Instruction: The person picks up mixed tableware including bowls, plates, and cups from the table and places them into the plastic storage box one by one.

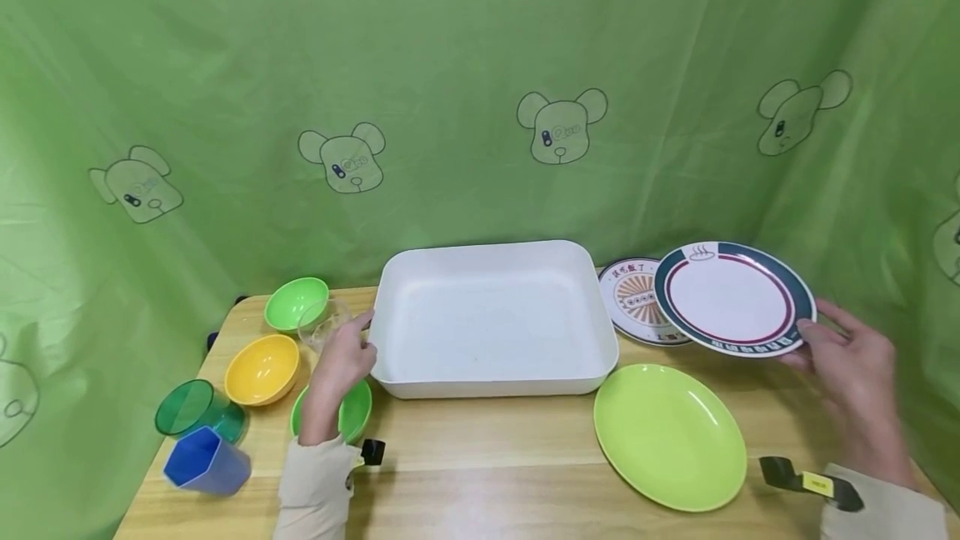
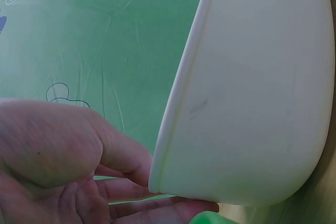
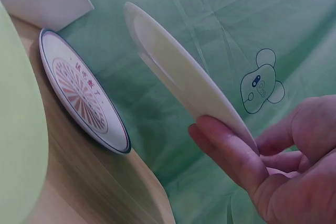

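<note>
My right hand [image 1: 855,357] pinches the right edge of a white plate [image 1: 731,298] with a dark green rim and red ring. It holds the plate tilted in the air, thumb on one face and fingers on the other [image 3: 184,77]. Below and left of it, a patterned plate [image 1: 637,302] with a sunburst print lies on the table. A lime green plate [image 1: 670,437] lies nearer the front. At the left wall of a white rectangular bin [image 1: 491,388], my left hand [image 1: 343,361] holds the rim [image 2: 176,87] between thumb and fingers.
Left of the bin are a green bowl [image 1: 296,304], a clear bowl [image 1: 315,325], a yellow bowl [image 1: 262,369] and another green bowl [image 1: 356,411], partly behind the left arm. A green cup [image 1: 198,411] and a blue cup [image 1: 208,463] stand near the left edge. A green curtain [image 1: 450,48] hangs behind.
</note>
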A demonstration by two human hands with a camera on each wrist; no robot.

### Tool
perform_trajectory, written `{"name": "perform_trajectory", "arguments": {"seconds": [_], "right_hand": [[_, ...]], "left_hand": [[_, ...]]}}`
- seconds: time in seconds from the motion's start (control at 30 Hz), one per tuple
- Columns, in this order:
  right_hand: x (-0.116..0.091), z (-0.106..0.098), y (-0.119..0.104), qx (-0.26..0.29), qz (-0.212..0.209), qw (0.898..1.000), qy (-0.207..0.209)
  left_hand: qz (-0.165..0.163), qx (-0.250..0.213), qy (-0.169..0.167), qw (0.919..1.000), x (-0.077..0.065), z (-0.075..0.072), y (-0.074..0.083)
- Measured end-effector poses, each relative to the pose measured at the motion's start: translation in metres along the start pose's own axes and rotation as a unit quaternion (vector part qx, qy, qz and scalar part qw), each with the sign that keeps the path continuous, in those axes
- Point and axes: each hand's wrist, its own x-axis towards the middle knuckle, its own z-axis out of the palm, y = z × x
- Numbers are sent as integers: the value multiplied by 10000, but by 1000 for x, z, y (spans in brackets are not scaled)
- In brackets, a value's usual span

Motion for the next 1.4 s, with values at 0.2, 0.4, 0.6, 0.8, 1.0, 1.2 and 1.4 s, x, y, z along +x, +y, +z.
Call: {"name": "perform_trajectory", "arguments": {"seconds": [0.2,0.4,0.6,0.8,1.0,1.2,1.4], "right_hand": [[-1,7,-1,186,-36,9988,-444],[-2,14,-2,208,79,9984,-522],[-4,15,-3,290,105,9983,-503],[-6,20,-2,360,-21,9977,-578],[-6,31,0,465,-230,9962,-706],[-5,41,4,534,-363,9938,-910],[-6,49,5,705,-329,9924,-949]], "left_hand": [[-9,65,73,10000,2,1,3],[-17,131,89,9999,2,2,3],[22,181,88,9998,3,3,3],[-114,149,17,9998,2,2,5],[-94,172,-1,9998,2,2,5],[-15,163,26,9999,3,2,4],[-9,159,54,9999,3,2,2]]}}
